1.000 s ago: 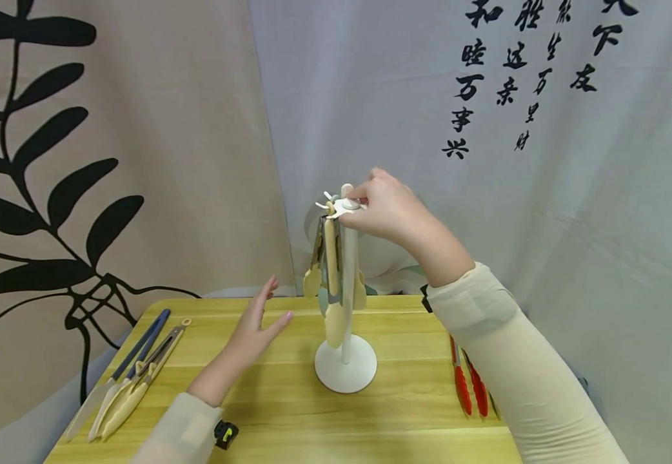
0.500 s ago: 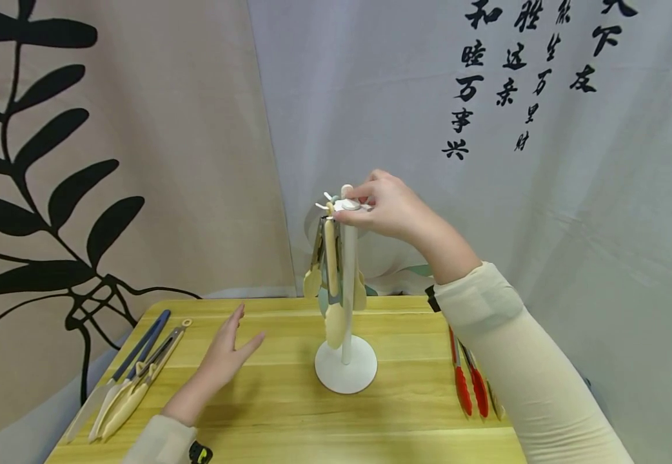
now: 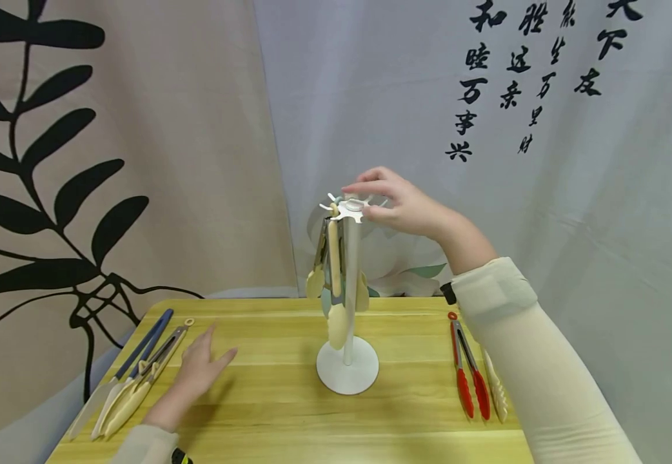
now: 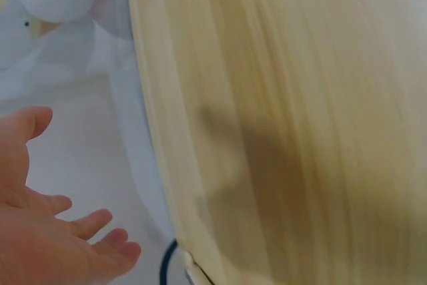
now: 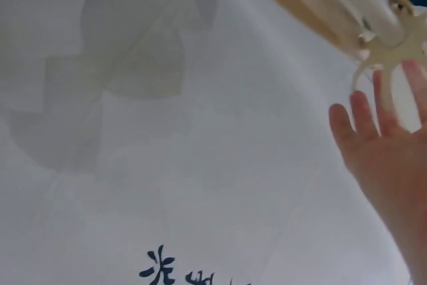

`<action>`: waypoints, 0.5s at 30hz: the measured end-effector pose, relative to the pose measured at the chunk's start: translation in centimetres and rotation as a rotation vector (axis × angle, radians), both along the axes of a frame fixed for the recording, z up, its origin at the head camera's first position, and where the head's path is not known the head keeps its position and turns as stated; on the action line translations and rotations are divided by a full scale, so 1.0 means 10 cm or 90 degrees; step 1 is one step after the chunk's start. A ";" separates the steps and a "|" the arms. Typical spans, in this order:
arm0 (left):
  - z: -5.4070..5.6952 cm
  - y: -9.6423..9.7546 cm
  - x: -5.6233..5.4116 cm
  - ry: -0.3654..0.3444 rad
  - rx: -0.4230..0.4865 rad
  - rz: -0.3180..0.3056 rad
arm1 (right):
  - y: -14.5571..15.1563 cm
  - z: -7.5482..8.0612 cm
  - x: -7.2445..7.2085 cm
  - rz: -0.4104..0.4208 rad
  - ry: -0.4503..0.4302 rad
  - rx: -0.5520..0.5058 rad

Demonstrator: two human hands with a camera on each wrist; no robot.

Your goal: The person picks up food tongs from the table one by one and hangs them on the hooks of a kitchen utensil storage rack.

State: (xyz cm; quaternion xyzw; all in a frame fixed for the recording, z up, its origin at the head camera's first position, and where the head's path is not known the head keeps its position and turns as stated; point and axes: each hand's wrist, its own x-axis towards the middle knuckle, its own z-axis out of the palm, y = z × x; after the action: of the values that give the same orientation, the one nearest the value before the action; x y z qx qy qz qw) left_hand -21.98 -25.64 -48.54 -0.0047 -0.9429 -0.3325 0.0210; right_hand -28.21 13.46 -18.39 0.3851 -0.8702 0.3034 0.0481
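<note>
Nearest, at the lower left, the left hand (image 3: 197, 367) is held above the desk (image 3: 278, 412), its fingers straight and its thumb spread wide, with a shadow on the wood beside it. The desk's left edge slants away; along it lie blue-handled tongs (image 3: 143, 351) with pale tips and cream tongs (image 3: 129, 405), the latter just beside the hand. Near the right edge, partly covered by the right sleeve (image 3: 536, 361), lie red tongs (image 3: 463, 390) and a pale utensil (image 3: 496, 390). A wide span of wood separates each group from the stand (image 3: 351, 277), which is upright in the middle, its base well inside the edges. The stand is white, with a round flat base, a slim pole and a crown of curved hooks. Hanging tongs (image 3: 335, 258), in cream with metal parts, cluster mostly on the pole's left; a grey-green tip shows among them. At the crown, the right hand (image 3: 402, 203) has its fingers extended and its thumb apart; contact cannot be told. Behind the straight far edge hangs a cloth (image 3: 371, 84) with black characters and a leafy plant print (image 3: 60, 138).
</note>
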 end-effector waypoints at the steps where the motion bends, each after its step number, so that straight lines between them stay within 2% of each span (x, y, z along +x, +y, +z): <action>1: -0.02 -0.03 0.00 -0.002 -0.005 0.003 | 0.01 -0.01 -0.01 0.012 -0.004 -0.005; 6: -0.09 -0.17 0.02 -0.025 -0.037 0.014 | 0.05 -0.03 -0.05 0.047 -0.043 0.016; 11: -0.14 -0.31 0.01 -0.027 -0.106 0.023 | 0.07 -0.01 -0.07 0.031 -0.087 0.057; 15: -0.16 -0.41 0.02 -0.052 -0.142 0.041 | 0.08 0.03 -0.08 0.018 -0.133 0.075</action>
State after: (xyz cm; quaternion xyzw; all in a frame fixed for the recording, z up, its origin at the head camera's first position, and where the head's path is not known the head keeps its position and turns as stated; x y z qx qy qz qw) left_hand -21.75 -29.70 -50.12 0.0372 -0.9738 -0.2243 -0.0073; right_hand -29.02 14.31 -18.11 0.3660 -0.8813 0.2907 -0.0702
